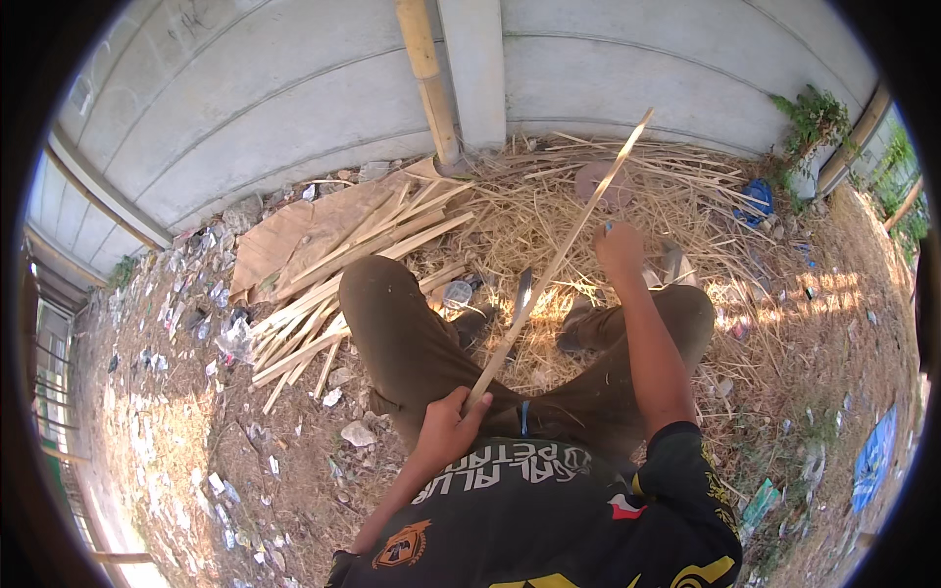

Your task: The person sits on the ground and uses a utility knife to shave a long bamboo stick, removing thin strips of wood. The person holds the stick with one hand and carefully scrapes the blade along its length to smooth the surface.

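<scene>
A long pale bamboo strip (559, 263) slants up and away from my lap, its far end above the litter of shavings. My left hand (453, 423) is closed round its near end, by my left thigh. My right hand (619, 253) is raised beyond my right knee, to the right of the strip and apart from it. Its fingers are curled, with a small bit of blue at them; what they hold, if anything, cannot be made out. Between my feet a dark narrow blade (523, 288) stands close to the strip; its lower part is hidden.
Split bamboo strips (323, 284) are piled left of my left knee, partly on a brown sheet (284, 235). Curly shavings (529, 220) cover the ground ahead, up to a grey panel wall (608, 78) with a bamboo pole (426, 78). A blue bag (755, 201) lies far right.
</scene>
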The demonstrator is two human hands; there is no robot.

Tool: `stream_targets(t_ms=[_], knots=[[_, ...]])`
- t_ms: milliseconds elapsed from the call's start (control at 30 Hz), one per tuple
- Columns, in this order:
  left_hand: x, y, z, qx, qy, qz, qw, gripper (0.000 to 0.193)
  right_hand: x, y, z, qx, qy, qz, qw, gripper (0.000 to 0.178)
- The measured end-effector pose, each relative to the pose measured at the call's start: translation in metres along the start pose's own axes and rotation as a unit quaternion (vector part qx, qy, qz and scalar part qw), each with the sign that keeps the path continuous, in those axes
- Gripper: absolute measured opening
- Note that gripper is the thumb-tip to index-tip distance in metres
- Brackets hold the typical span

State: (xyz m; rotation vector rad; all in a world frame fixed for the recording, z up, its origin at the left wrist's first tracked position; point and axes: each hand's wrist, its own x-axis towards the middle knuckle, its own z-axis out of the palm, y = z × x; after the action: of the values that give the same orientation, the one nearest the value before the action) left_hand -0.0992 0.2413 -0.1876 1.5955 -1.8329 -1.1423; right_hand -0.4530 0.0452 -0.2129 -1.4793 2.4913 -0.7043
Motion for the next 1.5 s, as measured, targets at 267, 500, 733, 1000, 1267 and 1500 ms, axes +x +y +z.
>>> stream_targets(t_ms=[267, 500, 733, 1000, 1267, 1500], knots=[[0.007, -0.003, -0.003, -0.073, -0.01, -0.057, 0.996, 0.043, -0.076, -0.048, 0.031, 0.011, -0.049, -0.301, 0.952, 0.019], [0.006, -0.012, -0.003, -0.118, -0.013, -0.067, 0.991, 0.043, -0.093, -0.062, 0.026, 0.03, 0.012, -0.43, 0.902, 0.018], [0.007, -0.003, -0.001, -0.073, 0.006, -0.056, 0.996, 0.041, -0.092, -0.059, 0.034, 0.033, -0.008, -0.388, 0.921, 0.018], [0.007, -0.019, -0.002, -0.194, -0.034, -0.095, 0.976, 0.041, -0.085, -0.056, 0.02, 0.097, 0.03, -0.527, 0.844, 0.02], [0.008, -0.016, -0.001, -0.191, -0.029, -0.097, 0.976, 0.041, -0.089, -0.06, 0.028, 0.038, -0.008, -0.413, 0.91, 0.023], [0.007, -0.009, 0.0, -0.102, -0.015, -0.061, 0.993, 0.042, -0.072, -0.054, 0.03, -0.039, 0.045, -0.324, 0.944, 0.009]])
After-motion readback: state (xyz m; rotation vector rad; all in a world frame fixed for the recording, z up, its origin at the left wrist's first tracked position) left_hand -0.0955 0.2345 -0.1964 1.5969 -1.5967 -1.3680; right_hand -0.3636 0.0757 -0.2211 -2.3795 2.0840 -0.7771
